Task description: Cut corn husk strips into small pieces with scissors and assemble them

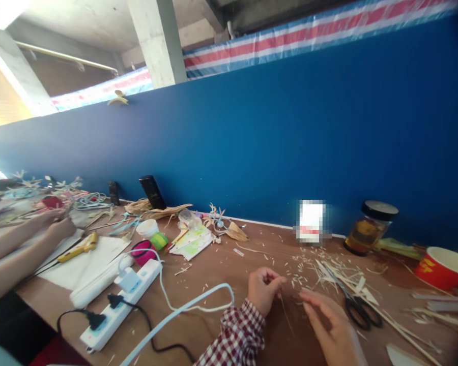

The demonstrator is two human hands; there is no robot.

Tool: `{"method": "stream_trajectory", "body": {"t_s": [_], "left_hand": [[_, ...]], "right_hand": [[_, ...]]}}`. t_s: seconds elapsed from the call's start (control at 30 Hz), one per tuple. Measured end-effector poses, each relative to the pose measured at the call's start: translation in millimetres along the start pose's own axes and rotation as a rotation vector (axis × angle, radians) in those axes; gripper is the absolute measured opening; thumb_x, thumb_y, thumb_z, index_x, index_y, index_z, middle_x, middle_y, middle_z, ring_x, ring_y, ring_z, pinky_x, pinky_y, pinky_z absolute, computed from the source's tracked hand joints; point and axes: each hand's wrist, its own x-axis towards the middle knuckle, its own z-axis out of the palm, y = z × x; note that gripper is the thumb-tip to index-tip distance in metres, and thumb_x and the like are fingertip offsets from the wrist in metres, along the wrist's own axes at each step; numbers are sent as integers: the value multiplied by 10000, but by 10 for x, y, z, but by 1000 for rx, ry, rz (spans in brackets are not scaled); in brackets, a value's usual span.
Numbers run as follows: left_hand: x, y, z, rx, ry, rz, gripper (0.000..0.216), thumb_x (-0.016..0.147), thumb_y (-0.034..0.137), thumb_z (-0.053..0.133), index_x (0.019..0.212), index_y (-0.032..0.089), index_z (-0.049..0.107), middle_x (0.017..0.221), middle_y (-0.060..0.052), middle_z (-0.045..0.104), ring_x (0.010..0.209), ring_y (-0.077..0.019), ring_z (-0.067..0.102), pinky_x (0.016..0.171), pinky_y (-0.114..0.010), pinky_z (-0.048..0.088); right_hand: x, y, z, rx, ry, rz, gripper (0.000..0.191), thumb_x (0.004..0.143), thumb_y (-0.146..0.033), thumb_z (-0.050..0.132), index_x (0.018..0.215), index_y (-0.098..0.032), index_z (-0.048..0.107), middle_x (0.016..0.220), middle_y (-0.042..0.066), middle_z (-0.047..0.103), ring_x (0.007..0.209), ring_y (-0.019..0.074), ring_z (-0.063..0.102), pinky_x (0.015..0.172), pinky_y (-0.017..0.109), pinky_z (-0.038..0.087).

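My left hand [262,291], in a checked sleeve, is closed in a pinch above the brown table. A thin straw-coloured strand [286,312] hangs down from its fingertips. Just to the right, my right hand [330,325] reaches in with its fingers stretched out, thumb and forefinger slightly apart, and I see nothing between them. Short pale clippings [299,267] are scattered beyond both hands. Black-handled scissors [356,305] lie beside my right hand, their blades partly among a heap of thin pale strips [330,277].
A white power strip [124,305] with plugs and looping cables lies left. At the right stand a lidded jar [370,229] and a red paper tub [438,269]. Another person's arms [34,241] are at far left, near a yellow glue gun [78,248]. A blue partition [252,137] rises behind.
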Motion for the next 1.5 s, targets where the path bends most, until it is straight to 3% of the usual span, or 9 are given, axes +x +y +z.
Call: {"method": "stream_trajectory", "body": {"t_s": [0.23,0.47,0.7,0.93,1.03,1.17,1.3,1.37,1.5], "left_hand": [[44,9,-72,-65,56,-22,284,602,402,662,605,149,532,478,20,590,321,-52,422,335,-172,315],[23,18,-62,-89,42,-33,278,612,388,663,613,146,526,491,31,586,330,-37,411,333,-154,312],[-25,15,-22,-36,0,-15,293,594,414,672,620,150,548,501,23,595,343,-57,431,347,-173,333],[95,-28,-142,254,158,72,366,574,490,656,665,140,601,505,-5,610,400,-116,492,394,-225,397],[140,-25,-169,308,136,35,416,544,525,657,690,138,609,534,-17,628,433,-138,514,423,-245,416],[150,-7,-170,444,74,33,470,526,575,635,719,146,628,532,-20,634,493,-182,559,494,-278,448],[169,22,-161,574,69,-12,517,500,629,597,733,169,638,555,-29,659,521,-227,594,558,-324,456],[189,48,-160,628,75,-27,500,496,621,596,734,185,644,575,-25,672,536,-235,606,589,-333,457],[240,65,-180,696,58,8,457,502,600,595,700,192,653,563,-26,672,527,-233,600,544,-318,450]], "right_hand": [[-7,-145,-52,272,20,278,349,788,-461,472,948,-174,588,818,88,653,729,223,598,635,306,489],[-30,-165,110,631,-192,465,357,769,-461,496,904,-139,569,814,69,643,459,84,512,387,186,398],[-96,-228,229,575,-393,478,287,721,-377,560,867,-131,548,640,-17,592,403,51,480,359,145,368],[-96,-245,172,443,-380,458,173,762,-297,496,778,-139,564,581,-36,551,380,35,439,345,119,345],[-166,-318,87,425,-446,454,151,742,-257,518,793,-136,593,570,-33,557,372,40,434,344,125,348],[-201,-498,-255,355,-492,233,146,740,-266,568,811,-161,642,612,-24,592,479,69,518,428,139,392],[112,-434,-935,-84,-111,24,181,817,-274,497,903,-172,621,744,-6,639,655,100,577,593,168,438],[378,-247,-1388,-458,135,75,200,848,-246,445,939,-167,604,840,-1,642,771,105,586,709,181,439],[878,267,-2297,-680,349,242,306,866,-199,432,1148,-93,482,1161,127,514,1088,224,458,933,367,344]]}}
